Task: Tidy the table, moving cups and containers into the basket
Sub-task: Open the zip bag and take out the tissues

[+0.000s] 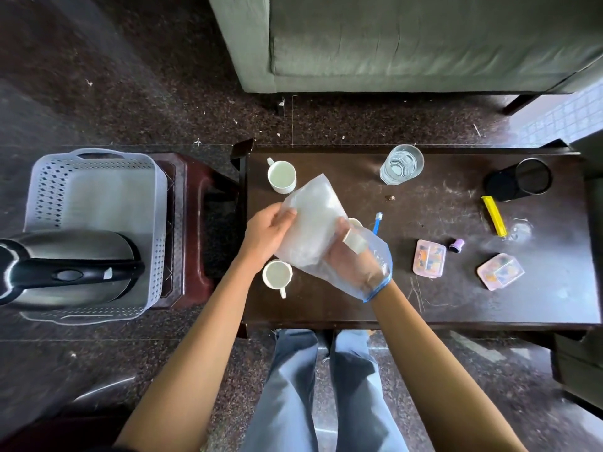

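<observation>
Above the dark table [456, 301] both hands hold a clear plastic bag [313, 207] with a blue zip edge. My left hand [269, 231] grips its outer left side. My right hand [355, 259] is pushed inside the bag through its open end, with a bandage on one finger. Two white cups stand on the table's left part, one at the back [281, 176] and one near the front [276, 275]. A third cup [355, 221] peeks out behind the bag. The white perforated basket [49, 197] rests on a stool at the left and holds a steel kettle [65, 269].
On the table stand a glass of water [401, 164], a black mesh holder [532, 176] beside a black lid, two pink lidded containers [428, 258] [500, 271], a yellow clip [494, 215], a blue toothbrush [378, 221] and a small purple cap [456, 245]. A grey sofa [408, 44] lies beyond.
</observation>
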The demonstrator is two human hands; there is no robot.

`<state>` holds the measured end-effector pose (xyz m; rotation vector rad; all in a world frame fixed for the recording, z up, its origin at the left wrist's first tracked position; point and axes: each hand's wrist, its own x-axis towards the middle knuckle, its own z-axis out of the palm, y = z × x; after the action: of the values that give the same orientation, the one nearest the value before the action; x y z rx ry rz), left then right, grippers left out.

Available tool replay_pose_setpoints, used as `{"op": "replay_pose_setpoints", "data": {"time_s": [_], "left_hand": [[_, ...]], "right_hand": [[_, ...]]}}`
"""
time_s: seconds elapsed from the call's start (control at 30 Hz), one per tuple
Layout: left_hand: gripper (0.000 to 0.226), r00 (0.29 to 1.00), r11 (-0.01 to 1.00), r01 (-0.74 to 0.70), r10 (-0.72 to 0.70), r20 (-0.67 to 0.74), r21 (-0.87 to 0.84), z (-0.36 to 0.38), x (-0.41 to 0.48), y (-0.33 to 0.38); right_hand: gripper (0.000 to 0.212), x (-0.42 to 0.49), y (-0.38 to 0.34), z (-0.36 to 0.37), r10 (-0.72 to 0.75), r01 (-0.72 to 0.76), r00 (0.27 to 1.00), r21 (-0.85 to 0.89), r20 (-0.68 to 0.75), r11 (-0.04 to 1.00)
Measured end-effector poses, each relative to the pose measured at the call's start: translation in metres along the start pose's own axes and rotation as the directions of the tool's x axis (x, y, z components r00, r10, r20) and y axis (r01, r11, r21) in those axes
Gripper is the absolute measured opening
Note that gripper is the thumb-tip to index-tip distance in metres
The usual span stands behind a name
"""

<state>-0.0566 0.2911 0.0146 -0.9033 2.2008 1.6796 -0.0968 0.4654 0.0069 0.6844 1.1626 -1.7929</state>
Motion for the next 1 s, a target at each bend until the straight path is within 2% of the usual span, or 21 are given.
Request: {"op": "replay_pose_setpoints", "data": {"time_s": [0.07,0.13,0.17,0.23,0.27,0.3,0.37,0.47,0.53,0.67,0.77,0.83,0.9,1.0], "left_hand": [[0.039,1.000,1.000,0.005,-0.005,-0.014,-0.013,0.009,-0.005,-0.007],[0.040,1.000,0.999,0.021,-0.022,-0.014,-0.030,0.020,-0.013,-0.011],[0.042,0.999,0.998,0.032,-0.033,-0.017,-0.050,0.025,-0.016,-0.012],[0.039,0.997,0.992,0.071,-0.073,-0.020,-0.100,0.037,-0.024,-0.014],[0.035,0.995,0.989,0.094,-0.097,-0.020,-0.113,0.043,-0.027,-0.015],[0.030,0.993,0.987,0.113,-0.116,-0.020,-0.113,0.047,-0.029,-0.018],[0.024,0.991,0.989,0.129,-0.131,-0.020,-0.072,0.056,-0.030,-0.022],[0.033,0.993,0.993,0.115,-0.115,-0.003,0.009,0.069,-0.032,-0.026],[0.033,0.993,0.993,0.122,-0.122,0.008,-0.002,0.077,-0.036,-0.025],[0.021,0.975,0.969,0.193,-0.207,-0.077,-0.154,0.093,-0.042,-0.038],[0.022,0.954,0.943,0.245,-0.276,-0.119,-0.224,0.109,-0.050,-0.058],[0.027,0.933,0.910,0.306,-0.345,-0.100,-0.279,0.122,-0.056,-0.076],[0.025,0.910,0.851,0.366,-0.412,-0.048,-0.376,0.139,-0.064,-0.089],[0.021,0.883,0.824,0.417,-0.468,-0.045,-0.383,0.167,-0.075,-0.108]], "right_hand": [[0.065,-0.003,0.001,0.004,-0.018,0.019,1.000,0.045,-0.021,0.999],[0.100,-0.008,0.000,0.002,-0.061,0.050,0.995,-0.137,-0.077,0.989],[0.086,-0.014,0.000,-0.002,-0.097,0.085,0.995,-0.243,-0.038,0.966],[0.027,-0.023,0.001,-0.014,-0.118,0.136,0.990,-0.324,0.074,0.936],[0.017,-0.025,0.002,-0.025,-0.107,0.130,0.990,-0.310,0.092,0.942],[0.022,-0.032,-0.001,-0.028,-0.086,0.120,0.987,-0.273,0.135,0.954],[0.032,-0.039,-0.005,-0.031,-0.083,0.105,0.991,-0.233,0.102,0.967],[0.022,-0.041,0.000,-0.044,-0.136,0.111,0.985,-0.215,-0.107,0.970],[0.019,-0.041,0.004,-0.061,-0.151,0.117,0.974,-0.196,-0.168,0.974],[0.016,-0.028,-0.004,-0.086,-0.069,0.043,0.996,-0.357,-0.061,0.933],[0.016,-0.030,-0.015,-0.123,-0.023,-0.002,0.998,-0.445,-0.051,0.895],[0.018,-0.035,-0.020,-0.157,-0.011,0.005,1.000,-0.509,-0.010,0.861],[0.024,-0.039,-0.027,-0.190,0.037,-0.070,0.996,-0.483,-0.078,0.873],[0.027,-0.046,-0.037,-0.227,0.079,-0.159,0.979,-0.453,-0.190,0.877]]}}
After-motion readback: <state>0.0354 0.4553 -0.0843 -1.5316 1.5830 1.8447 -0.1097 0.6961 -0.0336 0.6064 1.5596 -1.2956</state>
